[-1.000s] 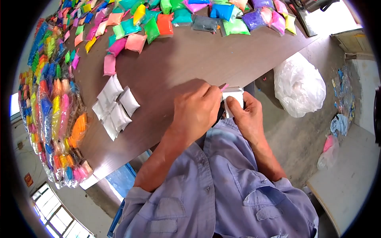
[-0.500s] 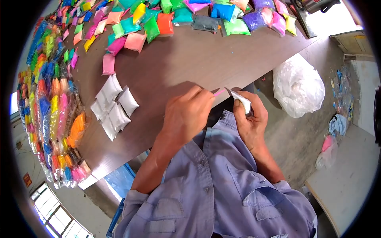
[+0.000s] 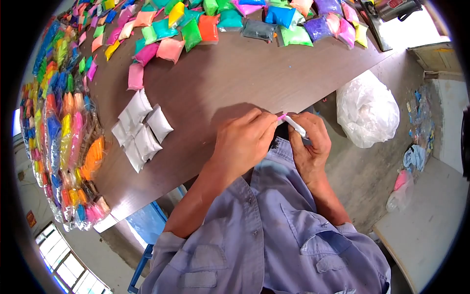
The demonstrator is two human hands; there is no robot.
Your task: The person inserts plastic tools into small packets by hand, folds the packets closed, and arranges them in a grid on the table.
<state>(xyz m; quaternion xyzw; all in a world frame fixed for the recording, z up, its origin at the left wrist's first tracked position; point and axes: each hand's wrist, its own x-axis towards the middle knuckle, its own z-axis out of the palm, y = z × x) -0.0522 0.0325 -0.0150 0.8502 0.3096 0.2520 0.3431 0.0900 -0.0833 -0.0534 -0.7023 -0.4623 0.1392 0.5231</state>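
Near the table's front edge, my left hand (image 3: pixel 245 139) is closed on a thin pink strip (image 3: pixel 281 117), whose tip reaches the white packet. My right hand (image 3: pixel 312 142) grips a small white packet (image 3: pixel 296 127), tilted and seen nearly edge-on, between thumb and fingers. Several white packets (image 3: pixel 134 115) lie in a cluster on the table, left of my left hand. A pink packet (image 3: pixel 136 76) lies just beyond them.
Many coloured packets (image 3: pixel 209 28) line the far side of the brown table (image 3: pixel 235 68). Bundles of colourful packets in clear plastic (image 3: pixel 66 142) fill the left side. A white plastic bag (image 3: pixel 368 110) is beyond the right edge, and a metal container (image 3: pixel 394 7) at top right.
The white packet has turned from face-on to nearly edge-on in my right hand. My left hand moved away from it with the pink strip, then came back toward it.
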